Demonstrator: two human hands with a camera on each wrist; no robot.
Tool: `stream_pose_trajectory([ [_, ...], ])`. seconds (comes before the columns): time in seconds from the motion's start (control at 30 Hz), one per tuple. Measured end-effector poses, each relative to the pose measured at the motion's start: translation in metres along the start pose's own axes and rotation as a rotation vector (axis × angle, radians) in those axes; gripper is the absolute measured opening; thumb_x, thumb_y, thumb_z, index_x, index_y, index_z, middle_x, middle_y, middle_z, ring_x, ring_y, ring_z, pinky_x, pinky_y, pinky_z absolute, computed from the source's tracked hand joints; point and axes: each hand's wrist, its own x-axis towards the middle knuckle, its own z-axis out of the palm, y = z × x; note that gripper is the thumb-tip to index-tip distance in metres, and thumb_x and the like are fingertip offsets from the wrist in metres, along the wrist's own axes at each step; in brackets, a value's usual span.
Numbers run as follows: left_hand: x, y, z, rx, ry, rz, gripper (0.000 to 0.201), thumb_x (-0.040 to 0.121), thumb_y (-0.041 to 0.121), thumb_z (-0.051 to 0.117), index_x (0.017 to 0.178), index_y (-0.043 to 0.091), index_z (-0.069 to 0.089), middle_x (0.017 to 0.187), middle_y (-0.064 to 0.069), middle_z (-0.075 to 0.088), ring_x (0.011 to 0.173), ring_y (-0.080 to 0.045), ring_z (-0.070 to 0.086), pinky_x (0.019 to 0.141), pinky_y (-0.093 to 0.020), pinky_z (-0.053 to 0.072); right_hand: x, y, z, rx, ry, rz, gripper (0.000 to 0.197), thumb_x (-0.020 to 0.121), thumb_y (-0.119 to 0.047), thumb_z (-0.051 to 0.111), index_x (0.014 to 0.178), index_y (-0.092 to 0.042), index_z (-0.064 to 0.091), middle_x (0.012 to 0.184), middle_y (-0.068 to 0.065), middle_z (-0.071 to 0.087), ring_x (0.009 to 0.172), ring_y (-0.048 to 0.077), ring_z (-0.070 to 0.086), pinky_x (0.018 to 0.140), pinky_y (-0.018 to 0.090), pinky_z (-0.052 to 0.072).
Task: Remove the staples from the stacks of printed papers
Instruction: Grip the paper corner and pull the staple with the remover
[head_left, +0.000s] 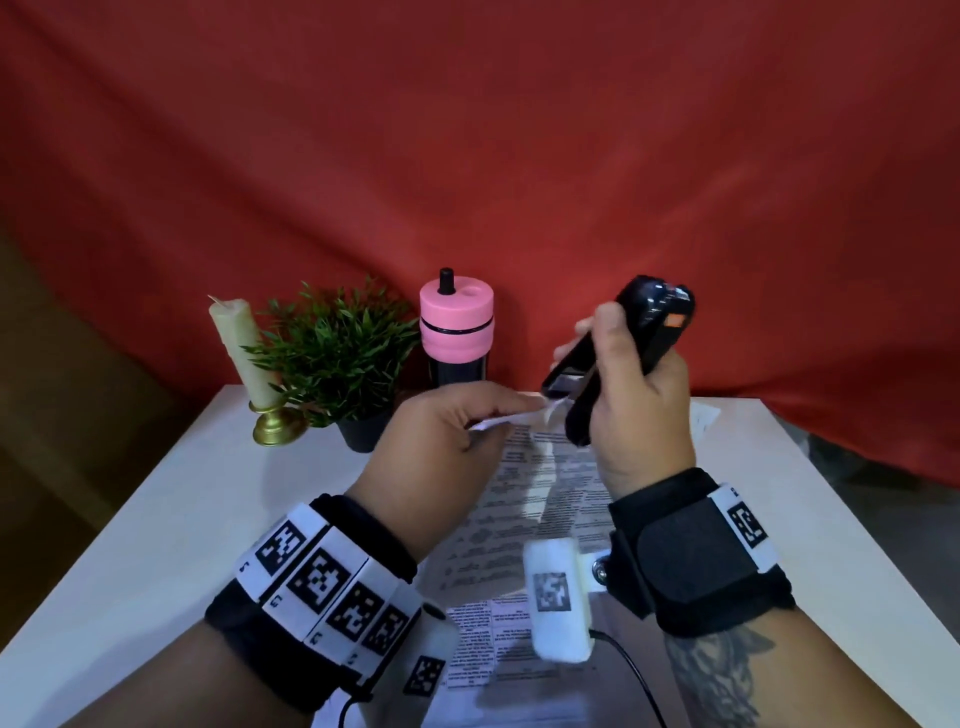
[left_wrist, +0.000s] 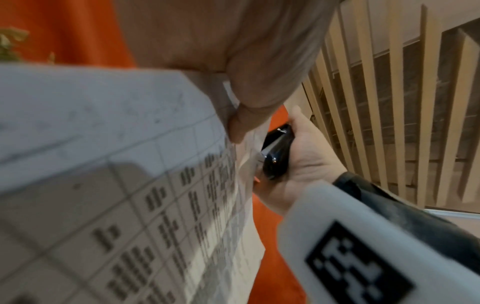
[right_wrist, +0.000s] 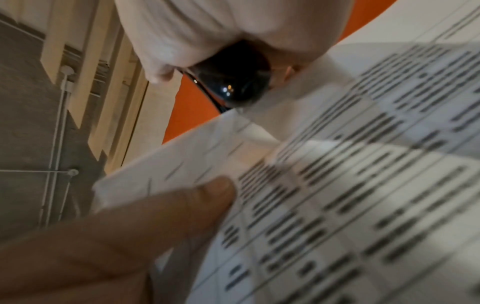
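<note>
A stapled stack of printed papers (head_left: 524, 499) is raised off the white table (head_left: 156, 519), its top edge upward. My left hand (head_left: 483, 426) pinches that top edge; in the left wrist view the thumb (left_wrist: 246, 115) presses on the printed sheet (left_wrist: 103, 185). My right hand (head_left: 618, 364) grips a black stapler-like tool (head_left: 644, 322) with an orange part, tilted with its nose down at the stack's top right corner (head_left: 550, 410). In the right wrist view the tool's black end (right_wrist: 233, 82) meets the corner of the papers (right_wrist: 337, 185). No staple can be made out.
At the table's back stand a candle (head_left: 236, 353) on a gold holder, a small potted plant (head_left: 332, 353) and a pink-lidded black bottle (head_left: 456, 327). Another sheet (head_left: 704, 415) lies behind my right hand. A red cloth hangs behind the table.
</note>
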Motion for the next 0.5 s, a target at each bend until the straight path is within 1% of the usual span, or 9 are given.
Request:
stream_pose_trajectory([
  [0.07, -0.004, 0.000, -0.008, -0.004, 0.065, 0.184, 0.022, 0.081, 0.000, 0.068, 0.094, 0.015, 0.077, 0.101, 0.003, 0.070, 0.096, -0.006, 0.067, 0.089, -0.031, 0.054, 0.000, -0.003, -0.008, 0.019, 0.038, -0.067, 0.031, 0.076, -0.054, 0.059, 0.075, -0.024, 0.065, 0.069, 0.002, 0.067, 0.061, 0.016, 0.063, 0.060, 0.031, 0.052],
  [0.13, -0.008, 0.005, -0.014, -0.075, 0.068, 0.255, 0.021, 0.076, 0.005, 0.073, 0.092, 0.018, 0.076, 0.108, 0.002, 0.070, 0.102, -0.016, 0.066, 0.089, -0.037, 0.055, -0.001, -0.008, -0.015, 0.060, 0.087, -0.151, 0.033, 0.080, -0.055, 0.057, 0.083, -0.024, 0.065, 0.076, 0.004, 0.068, 0.066, 0.017, 0.064, 0.061, 0.029, 0.053],
  [0.17, -0.008, 0.004, -0.014, -0.062, 0.072, 0.294, 0.023, 0.074, 0.001, 0.074, 0.091, 0.016, 0.076, 0.110, 0.001, 0.069, 0.103, -0.016, 0.066, 0.090, -0.036, 0.054, -0.002, -0.009, -0.018, 0.059, 0.105, -0.210, 0.041, 0.082, -0.059, 0.058, 0.090, -0.020, 0.063, 0.081, 0.008, 0.068, 0.070, 0.019, 0.065, 0.064, 0.031, 0.054],
  [0.23, -0.009, 0.007, -0.015, 0.037, 0.107, 0.412, 0.021, 0.069, -0.004, 0.076, 0.084, 0.011, 0.077, 0.113, -0.002, 0.065, 0.105, -0.012, 0.064, 0.092, -0.027, 0.052, -0.005, -0.010, -0.021, 0.016, 0.102, -0.312, 0.057, 0.082, -0.068, 0.056, 0.098, -0.014, 0.058, 0.089, 0.016, 0.066, 0.079, 0.029, 0.066, 0.070, 0.042, 0.054],
  [0.27, -0.009, 0.006, -0.014, 0.073, 0.124, 0.460, 0.019, 0.068, -0.004, 0.075, 0.082, 0.009, 0.077, 0.113, -0.003, 0.064, 0.105, -0.011, 0.063, 0.092, -0.023, 0.051, -0.007, -0.010, -0.022, 0.004, 0.087, -0.354, 0.060, 0.083, -0.069, 0.054, 0.100, -0.012, 0.056, 0.093, 0.018, 0.065, 0.080, 0.033, 0.065, 0.069, 0.047, 0.054],
  [0.3, -0.009, 0.007, -0.014, 0.082, 0.134, 0.483, 0.019, 0.068, -0.003, 0.075, 0.082, 0.009, 0.076, 0.113, -0.003, 0.063, 0.106, -0.010, 0.062, 0.092, -0.020, 0.050, -0.010, -0.012, -0.022, -0.005, 0.071, -0.393, 0.062, 0.084, -0.069, 0.053, 0.101, -0.009, 0.055, 0.096, 0.020, 0.063, 0.081, 0.035, 0.065, 0.067, 0.048, 0.055],
  [0.37, -0.010, 0.006, -0.016, 0.064, 0.148, 0.487, 0.023, 0.070, -0.002, 0.075, 0.085, 0.015, 0.075, 0.117, 0.000, 0.061, 0.106, -0.008, 0.063, 0.092, -0.021, 0.051, -0.012, -0.012, -0.022, -0.036, 0.055, -0.466, 0.064, 0.088, -0.066, 0.049, 0.102, -0.004, 0.053, 0.097, 0.023, 0.061, 0.082, 0.029, 0.065, 0.065, 0.041, 0.054],
  [0.43, -0.012, 0.005, -0.015, 0.051, 0.144, 0.472, 0.023, 0.072, 0.003, 0.074, 0.089, 0.018, 0.072, 0.120, 0.002, 0.060, 0.104, -0.005, 0.064, 0.091, -0.021, 0.051, -0.013, -0.013, -0.023, -0.072, 0.028, -0.536, 0.062, 0.091, -0.063, 0.046, 0.099, -0.001, 0.053, 0.095, 0.017, 0.060, 0.086, 0.015, 0.063, 0.075, 0.030, 0.051],
  [0.5, -0.014, 0.005, -0.014, 0.005, 0.128, 0.460, 0.017, 0.073, 0.008, 0.071, 0.088, 0.017, 0.071, 0.121, 0.002, 0.060, 0.102, -0.005, 0.065, 0.090, -0.021, 0.052, -0.011, -0.012, -0.025, -0.087, 0.005, -0.568, 0.055, 0.092, -0.061, 0.046, 0.097, -0.007, 0.053, 0.094, 0.012, 0.060, 0.087, 0.015, 0.062, 0.080, 0.028, 0.048],
])
